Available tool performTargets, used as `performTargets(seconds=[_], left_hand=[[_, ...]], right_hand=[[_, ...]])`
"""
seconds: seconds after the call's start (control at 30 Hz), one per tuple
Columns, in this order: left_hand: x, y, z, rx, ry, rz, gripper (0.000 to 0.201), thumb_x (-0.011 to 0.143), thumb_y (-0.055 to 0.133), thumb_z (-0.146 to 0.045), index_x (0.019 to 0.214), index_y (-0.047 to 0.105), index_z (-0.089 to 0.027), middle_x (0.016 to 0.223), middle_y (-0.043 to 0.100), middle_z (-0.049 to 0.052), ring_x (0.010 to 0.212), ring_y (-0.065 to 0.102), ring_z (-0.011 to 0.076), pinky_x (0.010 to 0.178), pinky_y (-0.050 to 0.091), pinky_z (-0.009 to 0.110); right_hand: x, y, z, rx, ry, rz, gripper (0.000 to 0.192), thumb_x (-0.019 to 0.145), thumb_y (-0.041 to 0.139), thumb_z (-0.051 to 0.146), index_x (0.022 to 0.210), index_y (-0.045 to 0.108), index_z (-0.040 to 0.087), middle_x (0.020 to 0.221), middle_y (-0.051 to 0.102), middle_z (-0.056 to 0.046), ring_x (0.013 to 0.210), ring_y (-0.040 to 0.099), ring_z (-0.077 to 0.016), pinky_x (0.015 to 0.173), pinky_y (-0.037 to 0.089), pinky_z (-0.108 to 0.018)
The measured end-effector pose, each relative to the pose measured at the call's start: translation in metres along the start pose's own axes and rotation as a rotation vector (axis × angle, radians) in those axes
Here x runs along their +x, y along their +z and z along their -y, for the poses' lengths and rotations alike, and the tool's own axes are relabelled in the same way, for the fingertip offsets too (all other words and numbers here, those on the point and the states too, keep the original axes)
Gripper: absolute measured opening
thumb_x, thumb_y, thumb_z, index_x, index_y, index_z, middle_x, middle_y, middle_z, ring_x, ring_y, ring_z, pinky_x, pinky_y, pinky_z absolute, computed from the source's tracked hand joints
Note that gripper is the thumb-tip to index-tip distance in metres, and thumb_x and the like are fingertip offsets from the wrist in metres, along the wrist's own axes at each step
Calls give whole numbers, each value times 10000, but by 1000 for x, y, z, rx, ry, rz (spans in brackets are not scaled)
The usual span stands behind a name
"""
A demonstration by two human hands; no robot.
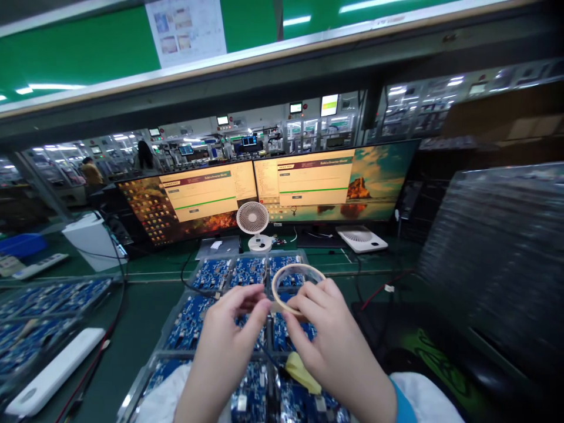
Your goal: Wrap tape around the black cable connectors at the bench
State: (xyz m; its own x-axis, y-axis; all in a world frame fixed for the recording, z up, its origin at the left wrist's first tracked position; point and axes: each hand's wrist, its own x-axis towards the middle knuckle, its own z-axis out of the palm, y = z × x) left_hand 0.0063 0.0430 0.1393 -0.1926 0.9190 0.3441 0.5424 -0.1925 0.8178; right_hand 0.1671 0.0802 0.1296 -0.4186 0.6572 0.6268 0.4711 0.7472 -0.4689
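A roll of masking tape is held in my right hand, the fingers and thumb closed on its near rim. Just to its left is my left hand, its thumb and fingers drawn together at a short strip of tape that runs from the roll. The left fingertips are partly hidden. Both hands are above a clear plastic tray of blue circuit boards. A crumpled yellow piece lies on the boards below my right hand; its kind is unclear.
Two monitors stand behind the tray, with a small white fan before them. Another tray of boards and a long white device lie left. Stacked clear trays rise at right. A black cable crosses the bench.
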Motion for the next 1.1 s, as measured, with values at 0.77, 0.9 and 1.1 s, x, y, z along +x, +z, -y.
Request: performTargets(seconds=[0.77,0.9,1.1], left_hand=[[2,7,-3,45,-67,80,154,834,548,-246,785,682,-189,817,725,43,759,669,205,713,512,316],[2,8,-2,47,-95,87,145,817,544,-252,747,652,-187,776,705,42,725,646,208,691,490,317],[2,9,-4,14,-57,81,155,811,517,-236,678,584,-195,723,643,23,695,594,194,662,455,296]], right_hand=[[-2,19,-2,72,-6,-89,193,869,491,71,724,588,152,724,539,-50,751,495,-226,761,415,-427],[-3,24,-1,51,-19,-177,187,846,544,93,675,571,164,685,517,-33,730,478,-216,688,390,-368],[-4,28,2,-7,-73,-282,230,854,553,95,636,570,163,625,524,-34,680,453,-205,635,356,-345]])
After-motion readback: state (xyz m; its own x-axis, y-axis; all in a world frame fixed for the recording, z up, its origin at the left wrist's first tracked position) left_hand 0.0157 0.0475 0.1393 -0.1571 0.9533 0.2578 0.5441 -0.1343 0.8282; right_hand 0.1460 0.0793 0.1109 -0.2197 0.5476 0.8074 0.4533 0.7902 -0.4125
